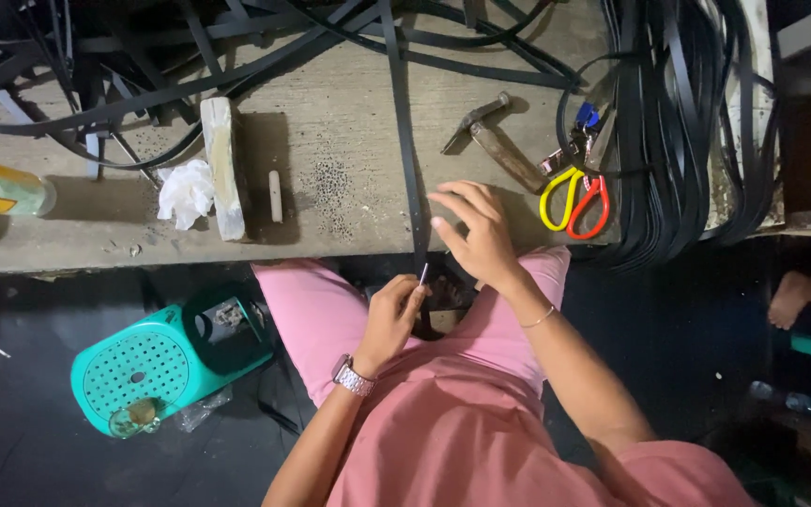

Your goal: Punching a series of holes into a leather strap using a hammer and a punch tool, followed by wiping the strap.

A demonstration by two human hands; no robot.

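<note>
At centre frame, a thin white stick (423, 273) is pinched in the left hand (392, 314) while the black strap (406, 155) is pressed against the counter (349, 141) edge by the open-fingered right hand (477, 230), so a slipping strap could spoil the mark.

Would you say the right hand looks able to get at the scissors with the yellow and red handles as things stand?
Probably yes. The right hand rests open on the bench edge, and the scissors lie just beside it on the bare bench top. Nothing lies between them, though black straps crowd the scissors' far side.
</note>
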